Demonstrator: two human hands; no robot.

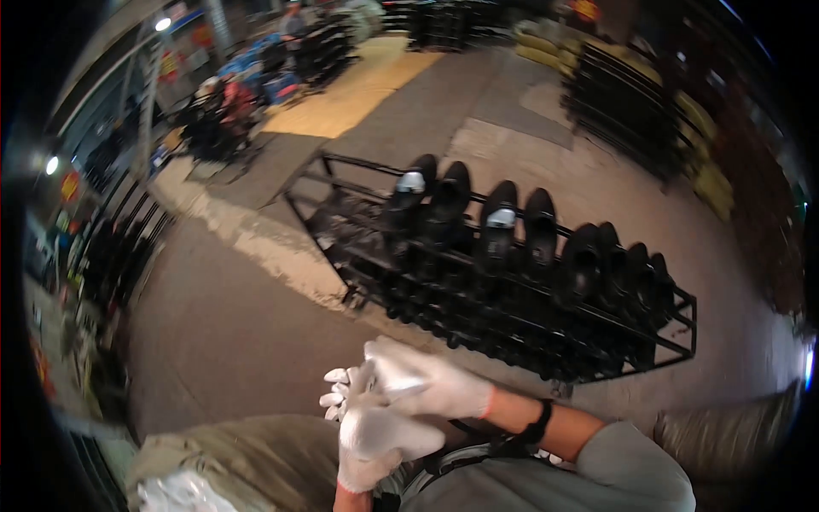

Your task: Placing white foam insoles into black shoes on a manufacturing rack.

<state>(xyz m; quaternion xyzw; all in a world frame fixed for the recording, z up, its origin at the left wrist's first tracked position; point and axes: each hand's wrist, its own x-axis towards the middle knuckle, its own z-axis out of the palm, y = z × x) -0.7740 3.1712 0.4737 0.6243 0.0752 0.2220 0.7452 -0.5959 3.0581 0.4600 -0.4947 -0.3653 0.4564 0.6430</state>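
Note:
Both my hands wear white gloves and meet in front of my chest. My right hand [426, 384] lies across and over my left hand [371, 431], fingers interlaced or gripping the left glove; I cannot tell which. A black band sits on my right wrist [539, 422]. Neither hand holds a separate object. Beyond them stands a low black metal rack [674, 328] filled with rows of black shoes [499, 230], two with pale insoles showing.
Concrete floor [247, 316] with a raised curb [256, 243] left of the rack. More dark shoe racks stand at the far right [623, 102] and far back [316, 51]. A railing [128, 230] runs along the left. Beige sacks [247, 456] lie at my lower left and right.

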